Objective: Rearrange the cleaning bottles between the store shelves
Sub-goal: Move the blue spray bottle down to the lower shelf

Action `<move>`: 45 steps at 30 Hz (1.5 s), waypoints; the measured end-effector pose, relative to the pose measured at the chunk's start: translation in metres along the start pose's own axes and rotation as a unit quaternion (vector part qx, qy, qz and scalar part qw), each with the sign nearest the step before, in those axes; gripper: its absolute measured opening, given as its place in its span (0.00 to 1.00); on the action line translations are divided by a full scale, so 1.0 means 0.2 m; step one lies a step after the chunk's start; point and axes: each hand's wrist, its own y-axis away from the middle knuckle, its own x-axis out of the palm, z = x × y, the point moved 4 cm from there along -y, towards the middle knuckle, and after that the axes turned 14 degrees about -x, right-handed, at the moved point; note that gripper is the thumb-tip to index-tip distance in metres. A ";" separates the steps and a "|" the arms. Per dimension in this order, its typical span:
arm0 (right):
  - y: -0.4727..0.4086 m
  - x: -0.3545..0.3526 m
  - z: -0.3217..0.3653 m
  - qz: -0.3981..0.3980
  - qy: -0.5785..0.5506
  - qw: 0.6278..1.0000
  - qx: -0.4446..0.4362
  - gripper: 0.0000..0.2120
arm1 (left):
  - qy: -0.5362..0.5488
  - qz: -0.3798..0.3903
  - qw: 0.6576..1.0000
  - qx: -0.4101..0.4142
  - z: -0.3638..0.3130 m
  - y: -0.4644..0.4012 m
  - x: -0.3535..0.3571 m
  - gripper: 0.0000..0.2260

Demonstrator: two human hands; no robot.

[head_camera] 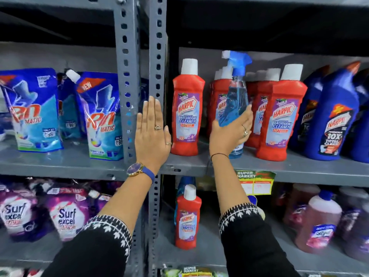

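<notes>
My right hand [229, 134] is wrapped around a clear spray bottle of blue liquid [235, 96] with a blue-and-white trigger head, held upright with its base at the upper right shelf [299, 166], in front of a row of red Harpic bottles [279, 118]. A single red Harpic bottle [187, 108] stands at the left end of that shelf. My left hand [152, 132] is flat and open against the grey upright post [157, 56], holding nothing. One more red Harpic bottle [188, 216] stands on the lower shelf, with a blue bottle behind it.
Blue Harpic bottles [329, 116] fill the right end of the upper shelf. Rin Matic pouches [103, 116] stand on the left shelf, Surf Excel pouches [65, 214] below them. Pink-liquid bottles [317, 222] sit lower right. A price tag [255, 181] hangs on the shelf edge.
</notes>
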 end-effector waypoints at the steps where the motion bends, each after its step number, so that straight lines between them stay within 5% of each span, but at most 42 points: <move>1: 0.00 0.00 0.00 -0.007 0.000 1.000 0.001 0.45 | 0.000 0.000 1.000 0.001 0.00 0.00 0.00 0.27; 19: 0.08 -0.16 0.22 0.056 -0.238 0.969 0.023 0.35 | -0.008 0.009 1.000 -0.003 0.01 0.00 0.01 0.28; 34: 0.30 -0.40 0.28 0.244 -0.426 0.871 0.029 0.22 | 0.011 0.038 0.999 -0.008 -0.01 0.00 -0.02 0.28; 45: 0.79 -0.40 -0.19 0.377 -0.343 0.853 0.109 0.28 | -0.017 0.050 0.998 0.030 0.03 0.01 -0.03 0.28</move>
